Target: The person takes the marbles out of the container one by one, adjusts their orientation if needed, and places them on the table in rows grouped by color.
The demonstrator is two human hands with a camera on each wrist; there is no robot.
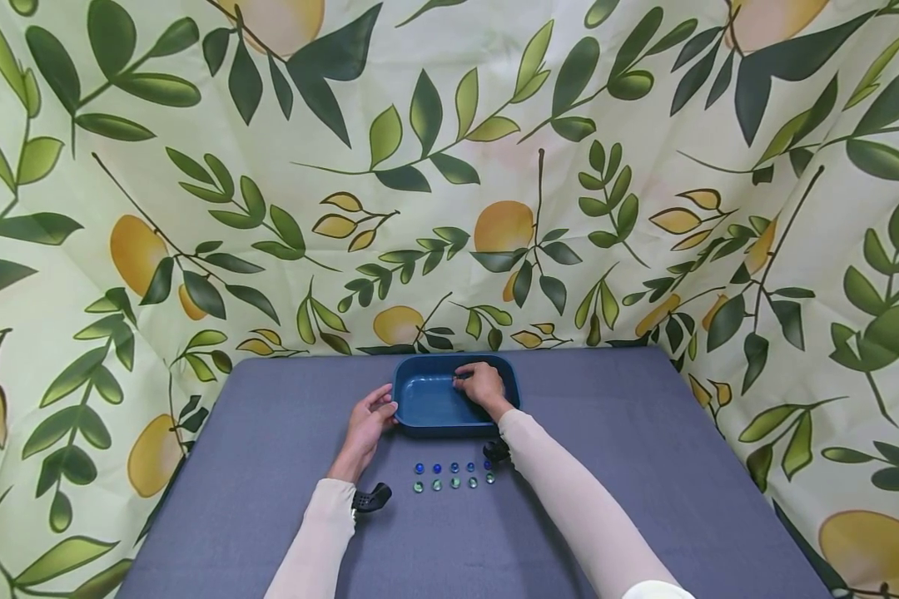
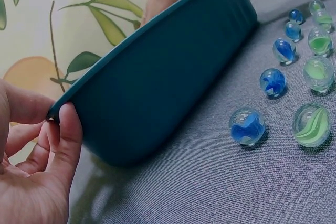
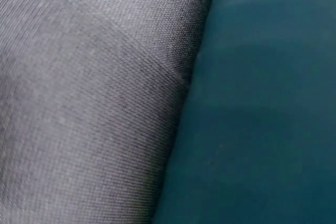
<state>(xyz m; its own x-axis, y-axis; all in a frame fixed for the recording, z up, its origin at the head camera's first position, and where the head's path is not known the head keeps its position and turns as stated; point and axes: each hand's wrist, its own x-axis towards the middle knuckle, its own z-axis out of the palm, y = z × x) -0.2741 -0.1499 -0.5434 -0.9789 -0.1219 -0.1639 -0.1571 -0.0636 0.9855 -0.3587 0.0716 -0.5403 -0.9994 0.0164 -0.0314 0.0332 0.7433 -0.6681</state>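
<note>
A dark blue rectangular tub (image 1: 444,431) stands near the far edge of the table. My left hand (image 1: 367,426) pinches its left rim between thumb and fingers; the left wrist view shows the fingertips (image 2: 69,124) at the rim's corner. Inside the tub, my right hand (image 1: 485,388) has its fingers curled, with a small dark thing at the fingertips. In front of the tub lie two rows of glass marbles: several blue marbles (image 1: 454,467) and, nearer, several green marbles (image 1: 454,482). The right wrist view shows only cloth and the tub's outer wall (image 3: 262,103).
Grey cloth (image 1: 584,466) covers the table. A curtain with printed fruit and leaves (image 1: 434,249) hangs behind and at both sides. Black wrist straps (image 1: 372,497) sit on both wrists, the right one hanging close over the end of the marble rows.
</note>
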